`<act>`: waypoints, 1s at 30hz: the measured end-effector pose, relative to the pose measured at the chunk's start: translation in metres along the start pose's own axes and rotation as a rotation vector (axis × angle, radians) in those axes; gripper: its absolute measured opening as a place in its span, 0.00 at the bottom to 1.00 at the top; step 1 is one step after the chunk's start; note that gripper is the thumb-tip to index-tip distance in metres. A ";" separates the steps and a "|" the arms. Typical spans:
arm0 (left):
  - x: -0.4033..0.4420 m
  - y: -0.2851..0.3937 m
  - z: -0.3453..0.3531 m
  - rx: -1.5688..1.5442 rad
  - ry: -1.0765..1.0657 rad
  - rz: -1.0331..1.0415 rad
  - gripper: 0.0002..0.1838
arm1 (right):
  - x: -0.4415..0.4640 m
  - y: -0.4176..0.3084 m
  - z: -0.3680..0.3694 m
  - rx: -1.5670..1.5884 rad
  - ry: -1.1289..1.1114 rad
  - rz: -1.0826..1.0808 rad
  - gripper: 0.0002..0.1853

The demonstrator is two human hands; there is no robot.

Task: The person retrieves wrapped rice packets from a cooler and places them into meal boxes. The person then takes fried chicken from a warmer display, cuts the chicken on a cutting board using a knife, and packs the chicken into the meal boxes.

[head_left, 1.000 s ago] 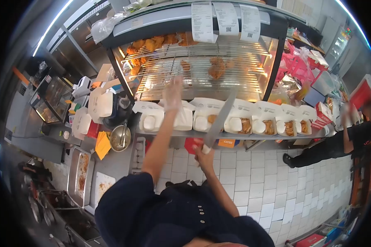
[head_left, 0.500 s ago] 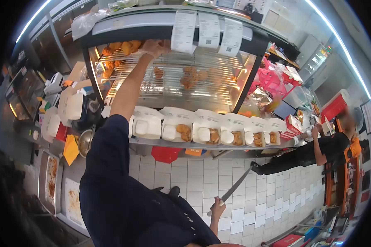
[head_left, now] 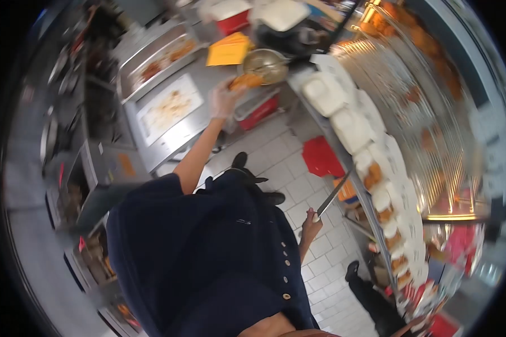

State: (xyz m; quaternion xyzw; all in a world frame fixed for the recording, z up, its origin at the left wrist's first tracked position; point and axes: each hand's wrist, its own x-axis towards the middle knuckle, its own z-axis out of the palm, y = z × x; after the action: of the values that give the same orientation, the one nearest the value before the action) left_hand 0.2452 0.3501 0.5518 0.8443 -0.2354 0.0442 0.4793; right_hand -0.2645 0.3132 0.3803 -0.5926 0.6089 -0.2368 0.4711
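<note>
My left hand (head_left: pixel 224 101), in a clear plastic glove, grips a piece of fried chicken (head_left: pixel 246 82), slightly blurred. It is beside a round metal bowl (head_left: pixel 271 73) and near a white cutting board (head_left: pixel 171 109) strewn with crumbs. In my right hand (head_left: pixel 311 223) is a long knife (head_left: pixel 333 195), held by its handle over the tiled floor. Its blade points toward the edge of the counter with a row of open white takeaway boxes (head_left: pixel 351 129). Several of these boxes contain chicken pieces (head_left: pixel 372 176).
A metal tray (head_left: pixel 157 64) with food scraps lies behind the board, near a yellow packet (head_left: pixel 229 49). To the right, a lit display case (head_left: pixel 427 123) has wire racks with chicken. Another person's leg (head_left: pixel 371 297) is at the lower right.
My view has turned left. My left hand has come out of the display case with a chicken piece and is now near the cutting board. The right hand still holds the knife.
</note>
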 end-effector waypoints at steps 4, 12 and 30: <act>-0.011 -0.175 -0.152 0.319 0.221 -0.136 0.31 | -0.001 -0.044 0.053 -0.284 -0.275 -0.136 0.23; 0.013 -0.362 -0.239 0.577 -0.147 -0.120 0.33 | -0.013 -0.170 0.236 -0.363 -0.581 -0.279 0.19; 0.025 -0.342 -0.260 0.333 -0.093 0.058 0.27 | -0.133 -0.294 0.491 -0.628 -0.988 -0.365 0.38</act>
State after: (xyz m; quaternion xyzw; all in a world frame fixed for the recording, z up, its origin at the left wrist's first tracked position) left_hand 0.4573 0.7039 0.4291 0.9060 -0.2709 0.0574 0.3202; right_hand 0.2818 0.5170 0.4505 -0.8377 0.2478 0.1798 0.4522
